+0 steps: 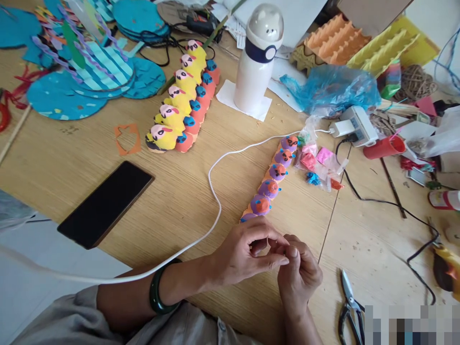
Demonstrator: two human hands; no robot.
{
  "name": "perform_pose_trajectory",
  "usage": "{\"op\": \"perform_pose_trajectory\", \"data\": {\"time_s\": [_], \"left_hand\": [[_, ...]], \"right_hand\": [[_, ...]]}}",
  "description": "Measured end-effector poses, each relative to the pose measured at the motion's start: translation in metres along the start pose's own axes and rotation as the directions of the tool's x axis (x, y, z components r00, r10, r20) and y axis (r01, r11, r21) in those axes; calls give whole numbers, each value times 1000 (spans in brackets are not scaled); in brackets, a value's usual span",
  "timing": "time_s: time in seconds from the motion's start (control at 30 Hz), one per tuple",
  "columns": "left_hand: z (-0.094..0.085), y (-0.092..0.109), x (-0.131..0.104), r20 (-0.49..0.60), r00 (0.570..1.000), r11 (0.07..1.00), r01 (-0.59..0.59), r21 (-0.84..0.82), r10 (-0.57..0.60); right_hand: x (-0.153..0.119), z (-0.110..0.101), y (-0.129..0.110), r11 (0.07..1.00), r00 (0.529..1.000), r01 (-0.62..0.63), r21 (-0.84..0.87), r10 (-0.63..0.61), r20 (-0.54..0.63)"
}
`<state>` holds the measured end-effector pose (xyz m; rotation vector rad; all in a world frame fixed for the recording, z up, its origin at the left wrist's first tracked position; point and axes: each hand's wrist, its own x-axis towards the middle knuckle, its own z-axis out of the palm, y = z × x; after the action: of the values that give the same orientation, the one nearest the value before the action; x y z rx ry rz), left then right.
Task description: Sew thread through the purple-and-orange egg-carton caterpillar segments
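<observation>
I see my left hand (242, 251) and right hand (300, 270) meeting, fingers curled, fingertips close; I can't tell whether either pinches anything. The purple-and-orange strip (269, 189) lies just beyond the left hand, partly hidden.

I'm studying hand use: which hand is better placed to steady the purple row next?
Left, probably. The left hand is nearer the purple row, overlapping its near end in this view; the right hand is farther off, toward the scissors. Both seem occupied, held close together.
</observation>
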<state>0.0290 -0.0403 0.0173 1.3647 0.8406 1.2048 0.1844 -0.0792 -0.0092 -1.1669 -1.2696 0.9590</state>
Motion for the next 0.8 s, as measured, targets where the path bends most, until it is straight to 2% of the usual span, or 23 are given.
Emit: {"op": "perform_pose_trajectory", "data": {"time_s": [0.2, 0.3, 0.47, 0.6, 0.8], "left_hand": [[-2, 0, -3, -2, 982, 962, -186, 202, 190], [-3, 1, -3, -4, 968, 940, -242, 239, 250], [-3, -1, -2, -42, 973, 953, -213, 217, 227], [-2, -3, -2, -37, 978, 960, -195, 204, 206], [-3, -2, -2, -56, 994, 987, -83, 139, 92]], "right_hand": [[0, 1, -2, 997, 999, -53, 48, 53, 0], [0, 0, -2, 995, 996, -85, 60, 84, 13], [2, 0, -5, 979, 985, -174, 108, 171, 34], [5, 2, -8, 965, 975, -216, 146, 220, -11], [5, 2, -9, 921, 953, -291, 258, 303, -8]]}}
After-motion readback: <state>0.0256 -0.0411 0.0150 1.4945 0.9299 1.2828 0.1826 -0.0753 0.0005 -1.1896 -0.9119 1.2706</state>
